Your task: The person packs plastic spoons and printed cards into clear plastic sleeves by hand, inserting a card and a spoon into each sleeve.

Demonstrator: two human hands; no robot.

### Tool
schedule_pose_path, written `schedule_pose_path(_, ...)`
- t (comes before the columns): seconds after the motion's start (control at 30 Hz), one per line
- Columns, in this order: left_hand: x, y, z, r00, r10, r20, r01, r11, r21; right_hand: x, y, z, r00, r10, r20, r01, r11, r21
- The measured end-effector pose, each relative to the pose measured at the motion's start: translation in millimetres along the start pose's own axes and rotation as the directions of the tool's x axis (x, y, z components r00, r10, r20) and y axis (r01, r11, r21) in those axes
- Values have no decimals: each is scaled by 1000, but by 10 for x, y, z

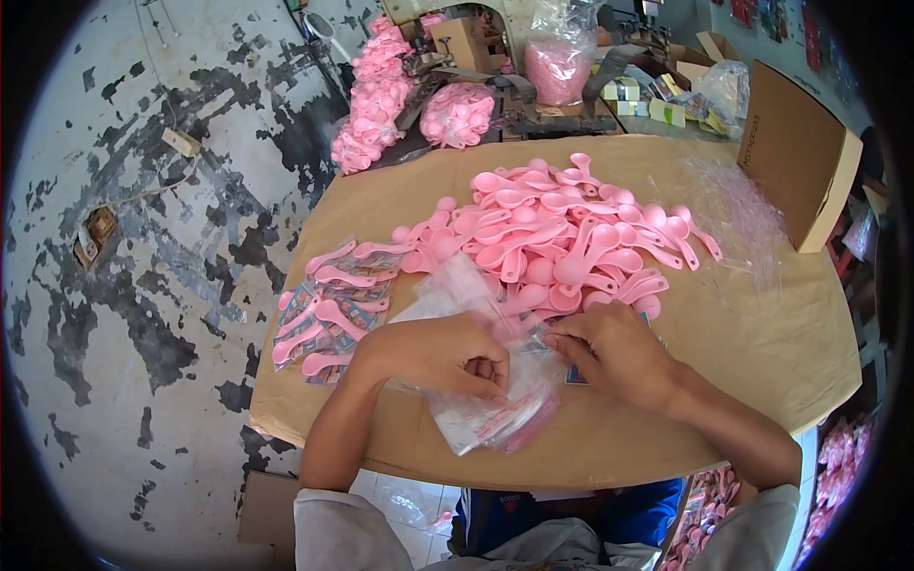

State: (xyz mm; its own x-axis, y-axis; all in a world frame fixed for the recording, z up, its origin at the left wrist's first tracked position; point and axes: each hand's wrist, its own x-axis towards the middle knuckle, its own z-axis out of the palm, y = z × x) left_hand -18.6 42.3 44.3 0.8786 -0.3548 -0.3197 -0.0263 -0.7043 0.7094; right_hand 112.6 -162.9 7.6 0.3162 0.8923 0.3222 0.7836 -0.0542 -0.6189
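My left hand is closed over a stack of clear plastic bags near the table's front edge; what its curled fingers hold is hidden. To its right, my right hand pinches at the edge of the clear plastic, with its thumb and index finger together. A small printed card shows partly beneath my right hand. Beyond both hands lies a large heap of pink plastic spoons. Left of my left hand, several pink spoons rest on printed cards in clear packets.
Brown paper covers the table. An open cardboard box stands at the back right beside tangled clear strips. Bags of pink spoons and a sewing machine are behind the table. A peeling wall is at left.
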Motion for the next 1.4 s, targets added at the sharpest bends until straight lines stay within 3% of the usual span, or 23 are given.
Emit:
schedule_pose_path(0.13,-5,16,-11,996,-90,12,90,996,1,-36,163,-60,999,-5,47,14,981,-195)
schedule_pose_path(0.23,15,55,-20,983,-179,35,180,984,-3,-23,163,-168,989,-58,-134,52,997,-49)
schedule_pose_path(0.27,14,77,-27,977,-209,40,209,978,-5,-19,153,-216,991,-43,-128,37,998,-44)
schedule_pose_path(0.37,4,153,-44,994,-108,20,110,990,-87,-15,141,-313,995,-13,-102,7,998,-63)
schedule_pose_path(0.43,59,231,59,958,119,-262,-121,993,7,-28,152,-322,998,-7,-59,0,993,-116)
schedule_pose_path(0.47,106,256,122,892,233,-388,-222,972,73,-36,165,-315,1000,9,-4,-9,994,-112)
schedule_pose_path(0.53,252,190,234,842,342,-417,-192,912,362,-46,208,-274,993,39,114,-27,994,-104)
schedule_pose_path(0.57,309,143,267,814,401,-420,-164,852,497,-43,237,-247,998,-6,62,13,993,-121)
schedule_pose_path(0.67,377,50,311,895,304,-327,-128,875,466,-32,278,-222,990,-104,-91,85,979,-186)
schedule_pose_path(0.77,397,15,334,899,297,-321,-114,868,484,16,251,-323,955,-135,-263,80,974,-212)
schedule_pose_path(0.83,379,101,302,916,235,-325,-86,907,413,32,258,-366,905,-156,-396,93,981,-173)
schedule_pose_path(0.87,376,148,290,923,205,-324,-73,923,377,19,216,-407,901,-226,-372,136,958,-252)
schedule_pose_path(0.93,428,206,457,810,244,-533,-315,948,-45,-19,96,-488,883,-355,-307,218,889,-403)
schedule_pose_path(0.97,456,233,522,747,214,-629,-446,864,-236,-29,80,-420,859,-426,-285,284,858,-429)
schedule_pose_path(1.07,474,320,515,843,-73,-533,-394,591,-704,-76,-61,-256,866,-443,-232,354,871,-341)
schedule_pose_path(1.1,479,296,504,826,-91,-557,-421,557,-716,-101,-60,-306,911,-384,-150,354,915,-193)
schedule_pose_path(1.2,486,167,449,785,-146,-602,-475,482,-736,-154,58,-593,984,-177,1,176,976,-125)
schedule_pose_path(1.27,477,127,398,779,-176,-602,-470,470,-747,-241,281,-684,986,-155,59,166,935,-315)
schedule_pose_path(1.33,473,155,400,743,-226,-630,-471,492,-732,-221,349,-729,988,-15,154,66,942,-330)
schedule_pose_path(1.4,474,173,390,717,-247,-651,-479,504,-719,-140,360,-799,924,209,321,-152,969,-196)
